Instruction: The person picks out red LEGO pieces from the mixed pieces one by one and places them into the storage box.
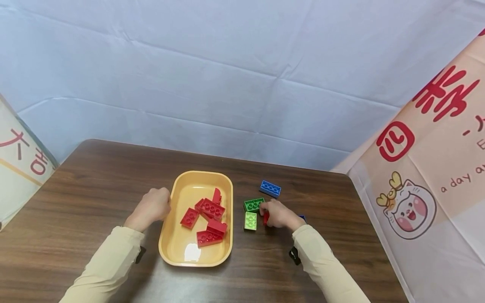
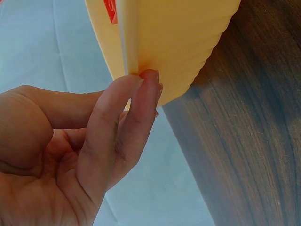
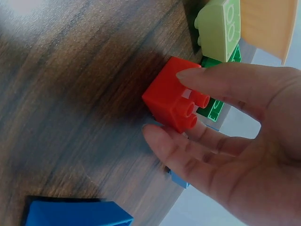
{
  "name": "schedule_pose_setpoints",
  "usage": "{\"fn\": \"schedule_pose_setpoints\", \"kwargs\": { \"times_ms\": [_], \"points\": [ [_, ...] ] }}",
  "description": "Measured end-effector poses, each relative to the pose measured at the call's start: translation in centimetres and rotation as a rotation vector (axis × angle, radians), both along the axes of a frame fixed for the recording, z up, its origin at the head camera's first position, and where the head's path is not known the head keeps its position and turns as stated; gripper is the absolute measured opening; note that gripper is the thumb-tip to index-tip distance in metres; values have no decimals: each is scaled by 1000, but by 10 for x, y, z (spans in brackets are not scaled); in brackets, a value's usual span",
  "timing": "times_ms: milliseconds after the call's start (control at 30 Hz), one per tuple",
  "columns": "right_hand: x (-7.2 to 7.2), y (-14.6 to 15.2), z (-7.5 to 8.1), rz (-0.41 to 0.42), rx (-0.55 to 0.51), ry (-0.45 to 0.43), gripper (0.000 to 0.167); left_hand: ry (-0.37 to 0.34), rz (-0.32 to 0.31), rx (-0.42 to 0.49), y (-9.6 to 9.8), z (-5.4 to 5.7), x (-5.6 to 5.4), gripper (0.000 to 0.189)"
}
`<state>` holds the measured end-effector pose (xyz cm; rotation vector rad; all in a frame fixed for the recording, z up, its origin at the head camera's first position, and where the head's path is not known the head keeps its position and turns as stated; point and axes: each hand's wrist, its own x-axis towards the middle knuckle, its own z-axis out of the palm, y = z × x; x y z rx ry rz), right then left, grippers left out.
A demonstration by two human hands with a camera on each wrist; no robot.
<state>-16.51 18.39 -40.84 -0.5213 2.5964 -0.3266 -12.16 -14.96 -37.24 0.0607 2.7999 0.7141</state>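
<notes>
A yellow tray (image 1: 165,246) with several red toy building bricks (image 1: 212,209) in it stands on the table. My left hand (image 1: 153,206) is at its left side, and in the left wrist view its fingertips pinch the tray's rim (image 2: 129,42). To the right of the tray, my right hand (image 1: 278,213) holds a red toy building brick (image 3: 164,89). The thumb lies on one side of that brick and the fingers curve around the other, its studs facing the palm. Close beside it are a light green brick (image 1: 250,221) and a dark green brick (image 1: 253,205).
A blue brick (image 1: 270,188) lies farther back, studs down. Another blue brick (image 3: 77,214) is partly hidden by the right wrist in the head view. The brown wooden table (image 1: 102,181) ends at a pale cloth backdrop (image 1: 189,84), with printed sheets at both sides.
</notes>
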Motion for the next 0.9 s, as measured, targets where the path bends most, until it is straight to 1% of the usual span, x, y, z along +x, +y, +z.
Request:
{"fn": "schedule_pose_setpoints", "kwargs": {
  "times_ms": [467,767,900],
  "points": [
    [0,1,9,-4,2,0,29,5,-7,-1,-1,0,1,18],
    [-3,2,27,29,-17,19,28,-12,0,6,-1,0,0,17],
    [-5,2,35,48,-15,37,29,-5,-6,0,0,0,1,17]
  ]
}}
